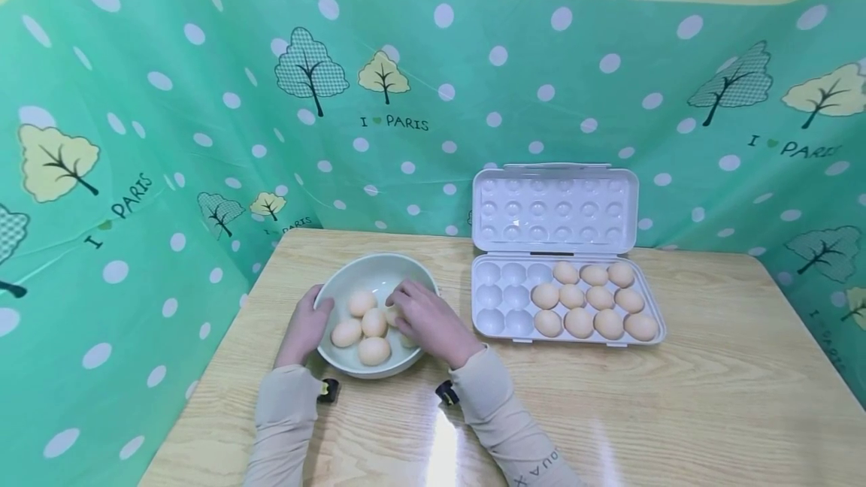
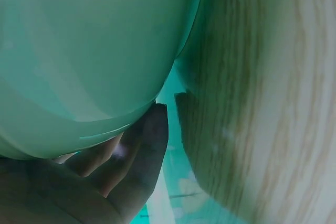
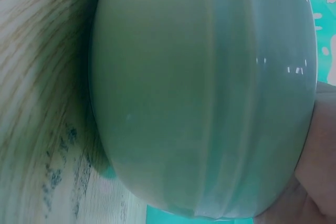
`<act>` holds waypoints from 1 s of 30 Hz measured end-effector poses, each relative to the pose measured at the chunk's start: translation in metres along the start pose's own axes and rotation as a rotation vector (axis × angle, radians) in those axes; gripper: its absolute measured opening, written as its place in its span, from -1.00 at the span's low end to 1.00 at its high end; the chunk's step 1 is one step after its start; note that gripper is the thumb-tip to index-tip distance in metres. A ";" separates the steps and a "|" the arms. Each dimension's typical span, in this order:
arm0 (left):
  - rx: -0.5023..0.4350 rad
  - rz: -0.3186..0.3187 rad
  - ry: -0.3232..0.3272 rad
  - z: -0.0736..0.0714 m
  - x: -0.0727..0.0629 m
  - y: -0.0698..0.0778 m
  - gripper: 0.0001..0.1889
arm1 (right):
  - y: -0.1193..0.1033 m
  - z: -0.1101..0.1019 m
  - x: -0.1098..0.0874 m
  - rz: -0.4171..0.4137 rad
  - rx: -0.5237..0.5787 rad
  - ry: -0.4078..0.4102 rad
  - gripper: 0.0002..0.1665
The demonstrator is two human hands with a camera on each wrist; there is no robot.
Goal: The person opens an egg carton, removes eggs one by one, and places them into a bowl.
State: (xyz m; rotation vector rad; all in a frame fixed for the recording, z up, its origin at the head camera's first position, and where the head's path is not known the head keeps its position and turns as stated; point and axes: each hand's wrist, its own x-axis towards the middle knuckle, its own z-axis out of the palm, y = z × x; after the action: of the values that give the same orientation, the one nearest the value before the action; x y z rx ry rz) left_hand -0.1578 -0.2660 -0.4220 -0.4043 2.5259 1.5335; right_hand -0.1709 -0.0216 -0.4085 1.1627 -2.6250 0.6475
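A pale green bowl (image 1: 379,265) stands on the table with several light brown eggs in it, among them an egg (image 1: 374,351) near the front. My left hand (image 1: 307,325) grips the bowl's left side, thumb at the rim; in the left wrist view its fingers (image 2: 149,145) lie against the outer wall. Over the bowl's right rim reaches my right hand (image 1: 429,319), its fingers curled down around an egg (image 1: 392,316) partly hidden beneath them. The right wrist view shows mostly the bowl's outer wall (image 3: 168,87), with part of the hand at the right edge.
Right of the bowl lies an open white egg carton (image 1: 479,331), its lid (image 1: 555,209) raised against the patterned curtain (image 1: 473,96). Eggs fill its right side; the cups (image 1: 489,296) at its left are bare. Wooden table (image 1: 710,382) extends to the right.
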 end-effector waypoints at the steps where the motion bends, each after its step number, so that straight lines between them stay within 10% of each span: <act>1: 0.001 0.001 -0.001 0.000 0.000 0.001 -0.44 | 0.000 -0.001 0.000 -0.001 -0.003 0.004 -0.75; 30: -0.006 0.020 0.009 0.001 -0.002 -0.002 -0.45 | 0.014 -0.027 -0.023 0.056 0.018 0.169 -0.71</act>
State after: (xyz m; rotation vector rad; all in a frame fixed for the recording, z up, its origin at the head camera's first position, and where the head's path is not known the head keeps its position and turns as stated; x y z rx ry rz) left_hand -0.1552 -0.2657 -0.4238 -0.3885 2.5408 1.5502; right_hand -0.1660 0.0140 -0.3972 0.9955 -2.5219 0.7468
